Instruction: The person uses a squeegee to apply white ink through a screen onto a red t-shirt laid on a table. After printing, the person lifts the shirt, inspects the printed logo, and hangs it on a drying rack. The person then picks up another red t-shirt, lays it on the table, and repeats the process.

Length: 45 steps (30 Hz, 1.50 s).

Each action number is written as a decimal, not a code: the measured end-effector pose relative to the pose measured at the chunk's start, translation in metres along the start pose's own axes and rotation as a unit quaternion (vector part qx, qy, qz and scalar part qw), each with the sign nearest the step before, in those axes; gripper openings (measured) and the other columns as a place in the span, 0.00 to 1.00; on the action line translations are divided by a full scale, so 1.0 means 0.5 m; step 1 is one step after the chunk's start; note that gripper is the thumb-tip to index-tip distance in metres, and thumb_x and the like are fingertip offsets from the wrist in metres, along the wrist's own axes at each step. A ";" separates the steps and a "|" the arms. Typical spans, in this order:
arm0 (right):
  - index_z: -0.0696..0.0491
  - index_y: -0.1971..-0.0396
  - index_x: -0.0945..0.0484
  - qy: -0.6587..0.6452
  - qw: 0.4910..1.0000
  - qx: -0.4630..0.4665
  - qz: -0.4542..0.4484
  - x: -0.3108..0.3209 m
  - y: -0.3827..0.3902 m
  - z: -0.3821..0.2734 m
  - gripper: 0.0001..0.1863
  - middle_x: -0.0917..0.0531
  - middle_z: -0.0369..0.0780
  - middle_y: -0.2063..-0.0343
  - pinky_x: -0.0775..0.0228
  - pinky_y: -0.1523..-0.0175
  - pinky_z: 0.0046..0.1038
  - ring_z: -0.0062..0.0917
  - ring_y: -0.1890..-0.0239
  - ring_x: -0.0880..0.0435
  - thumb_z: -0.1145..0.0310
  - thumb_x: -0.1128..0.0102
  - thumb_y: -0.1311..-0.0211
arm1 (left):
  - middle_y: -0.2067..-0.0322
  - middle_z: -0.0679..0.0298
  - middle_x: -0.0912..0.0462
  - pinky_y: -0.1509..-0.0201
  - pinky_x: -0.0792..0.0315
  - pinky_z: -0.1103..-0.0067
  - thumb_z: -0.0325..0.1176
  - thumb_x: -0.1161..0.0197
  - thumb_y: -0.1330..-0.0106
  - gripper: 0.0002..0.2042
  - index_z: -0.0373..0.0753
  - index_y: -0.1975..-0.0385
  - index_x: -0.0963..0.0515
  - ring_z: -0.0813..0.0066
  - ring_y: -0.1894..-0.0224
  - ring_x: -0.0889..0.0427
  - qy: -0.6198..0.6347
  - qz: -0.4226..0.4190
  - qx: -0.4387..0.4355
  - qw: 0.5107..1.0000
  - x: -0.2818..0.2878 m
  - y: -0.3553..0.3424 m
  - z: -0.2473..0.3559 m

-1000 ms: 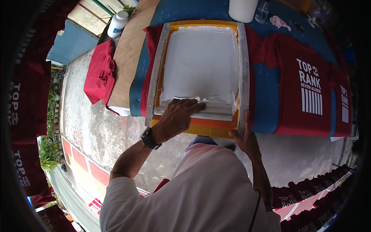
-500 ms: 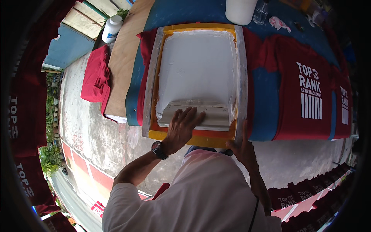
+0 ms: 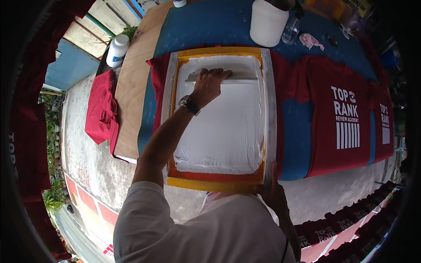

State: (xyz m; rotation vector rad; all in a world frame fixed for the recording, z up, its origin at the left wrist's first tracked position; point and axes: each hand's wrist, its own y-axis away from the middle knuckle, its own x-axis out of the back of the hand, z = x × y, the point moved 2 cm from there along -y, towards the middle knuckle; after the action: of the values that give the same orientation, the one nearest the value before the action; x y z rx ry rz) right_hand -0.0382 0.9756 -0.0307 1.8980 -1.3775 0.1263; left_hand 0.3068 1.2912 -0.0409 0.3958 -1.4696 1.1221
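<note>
A screen printing frame (image 3: pixel 219 183) with grey sides and yellow edging lies over a red shirt (image 3: pixel 158 68). White ink (image 3: pixel 219 127) coats its mesh. My left hand (image 3: pixel 208 87) grips a pale metal squeegee (image 3: pixel 243 76) near the far end of the mesh, fingers curled over it; a watch (image 3: pixel 188 105) is on that wrist. My right hand (image 3: pixel 272 190), partly in shadow, holds the frame at its near right corner.
The blue-topped table (image 3: pixel 197 28) has a wooden strip (image 3: pixel 131 101) at left. Printed red shirts (image 3: pixel 329 79) lie right, folded red cloth (image 3: pixel 98 109) left. A white tub (image 3: pixel 267 26), spray bottle (image 3: pixel 291 30) and white jar (image 3: pixel 117 50) stand behind. Hanging shirts (image 3: pixel 28 153) line both sides.
My left hand and the squeegee have moved from the near end of the mesh to the far end. The frame and table appear lower in the picture.
</note>
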 end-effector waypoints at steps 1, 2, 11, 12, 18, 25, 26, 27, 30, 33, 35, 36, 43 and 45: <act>0.55 0.16 0.62 0.000 1.000 -0.002 -0.001 0.000 0.000 -0.001 0.66 0.14 0.65 0.51 0.16 0.45 0.47 0.63 0.47 0.13 0.42 0.25 0.37 | 0.51 0.60 0.09 0.41 0.24 0.63 0.17 0.36 0.37 0.26 0.48 0.39 0.17 0.64 0.50 0.10 0.005 -0.040 0.019 0.999 -0.002 -0.018 -0.014; 0.55 0.16 0.62 0.001 1.000 -0.004 -0.002 0.000 0.000 -0.001 0.66 0.14 0.65 0.51 0.16 0.46 0.47 0.63 0.47 0.13 0.41 0.24 0.37 | 0.50 0.59 0.09 0.40 0.23 0.62 0.17 0.36 0.37 0.27 0.47 0.38 0.17 0.63 0.50 0.10 0.011 -0.028 0.005 1.000 0.004 -0.028 -0.021; 0.55 0.16 0.63 0.004 0.999 0.038 0.012 -0.008 -0.002 0.013 0.67 0.14 0.65 0.52 0.14 0.48 0.49 0.62 0.49 0.12 0.44 0.22 0.38 | 0.54 0.59 0.08 0.44 0.21 0.60 0.18 0.38 0.39 0.29 0.48 0.36 0.17 0.61 0.55 0.09 0.035 -0.124 0.031 0.991 0.065 -0.067 -0.077; 0.56 0.16 0.63 0.006 0.999 0.043 0.016 -0.008 -0.001 0.014 0.67 0.13 0.64 0.52 0.14 0.48 0.48 0.61 0.49 0.12 0.44 0.22 0.38 | 0.53 0.59 0.08 0.42 0.23 0.61 0.18 0.37 0.39 0.28 0.47 0.37 0.16 0.61 0.53 0.10 0.036 -0.151 0.052 0.987 0.053 -0.071 -0.084; 0.57 0.16 0.63 0.008 0.997 0.073 0.033 -0.010 0.001 0.010 0.66 0.13 0.63 0.51 0.13 0.46 0.46 0.58 0.49 0.10 0.42 0.25 0.35 | 0.52 0.62 0.11 0.36 0.27 0.57 0.18 0.36 0.34 0.24 0.47 0.39 0.17 0.63 0.46 0.13 -0.009 -0.035 -0.006 0.999 -0.021 -0.048 -0.082; 0.57 0.16 0.63 -0.014 0.993 0.110 0.044 -0.015 0.001 0.024 0.62 0.12 0.63 0.52 0.13 0.46 0.45 0.58 0.50 0.10 0.39 0.32 0.30 | 0.45 0.62 0.19 0.37 0.31 0.56 0.13 0.41 0.36 0.30 0.46 0.33 0.25 0.66 0.38 0.21 0.000 -0.058 -0.001 0.998 0.017 0.102 0.031; 0.57 0.16 0.63 -0.016 0.991 0.121 0.049 -0.016 0.001 0.027 0.62 0.12 0.63 0.52 0.14 0.46 0.46 0.58 0.50 0.10 0.40 0.32 0.30 | 0.42 0.61 0.22 0.35 0.32 0.56 0.12 0.42 0.38 0.33 0.45 0.31 0.28 0.65 0.35 0.23 0.010 -0.068 0.003 0.998 0.034 0.139 0.063; 0.57 0.16 0.62 -0.019 0.990 0.129 0.055 -0.018 0.000 0.030 0.62 0.12 0.63 0.52 0.14 0.46 0.46 0.58 0.50 0.10 0.40 0.31 0.30 | 0.42 0.58 0.22 0.35 0.33 0.57 0.12 0.42 0.39 0.34 0.44 0.31 0.27 0.63 0.35 0.23 0.024 -0.047 -0.009 0.999 0.054 0.176 0.096; 0.56 0.16 0.63 -0.009 0.991 0.125 0.055 -0.023 -0.002 0.039 0.61 0.13 0.63 0.52 0.14 0.46 0.48 0.59 0.51 0.10 0.44 0.30 0.30 | 0.38 0.53 0.23 0.32 0.35 0.56 0.11 0.44 0.37 0.34 0.44 0.30 0.26 0.57 0.31 0.26 0.070 -0.087 0.031 0.993 0.109 0.288 0.202; 0.54 0.16 0.64 -0.002 0.991 0.126 0.050 -0.021 -0.001 0.040 0.60 0.13 0.64 0.51 0.14 0.46 0.49 0.59 0.51 0.10 0.47 0.30 0.30 | 0.33 0.49 0.26 0.27 0.37 0.54 0.10 0.45 0.37 0.35 0.45 0.28 0.26 0.53 0.26 0.30 0.122 -0.128 0.082 0.981 0.167 0.392 0.307; 0.53 0.16 0.64 -0.001 0.992 0.118 0.041 -0.018 0.001 0.039 0.60 0.13 0.64 0.50 0.14 0.45 0.50 0.59 0.51 0.10 0.48 0.29 0.30 | 0.30 0.46 0.28 0.24 0.41 0.52 0.11 0.45 0.37 0.36 0.45 0.27 0.26 0.49 0.25 0.32 0.136 -0.142 0.103 0.975 0.202 0.450 0.367; 0.53 0.15 0.64 0.001 0.993 0.111 0.037 -0.017 0.002 0.040 0.60 0.13 0.65 0.50 0.15 0.45 0.50 0.59 0.50 0.10 0.48 0.29 0.30 | 0.30 0.45 0.28 0.24 0.41 0.51 0.11 0.44 0.37 0.36 0.45 0.27 0.26 0.48 0.25 0.32 0.140 -0.146 0.111 0.973 0.212 0.471 0.391; 0.53 0.15 0.66 -0.015 0.991 0.127 0.045 -0.022 -0.002 0.045 0.61 0.15 0.66 0.48 0.18 0.39 0.50 0.61 0.45 0.12 0.49 0.28 0.30 | 0.30 0.43 0.29 0.23 0.42 0.50 0.13 0.41 0.38 0.38 0.46 0.25 0.29 0.45 0.24 0.33 0.114 -0.149 0.122 0.975 0.216 0.541 0.453; 0.52 0.15 0.66 0.035 0.984 0.158 0.071 -0.024 -0.004 0.038 0.62 0.16 0.66 0.46 0.20 0.37 0.50 0.62 0.43 0.14 0.49 0.28 0.31 | 0.29 0.43 0.30 0.22 0.42 0.49 0.14 0.40 0.39 0.39 0.47 0.24 0.29 0.45 0.23 0.34 0.140 -0.142 0.129 0.971 0.211 0.547 0.453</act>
State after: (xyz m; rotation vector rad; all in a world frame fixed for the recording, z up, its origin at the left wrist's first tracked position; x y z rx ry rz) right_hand -0.0480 0.9727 -0.0508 2.0252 -1.5147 0.5034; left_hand -0.0629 1.2767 -0.0239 0.5844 -0.9886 1.0882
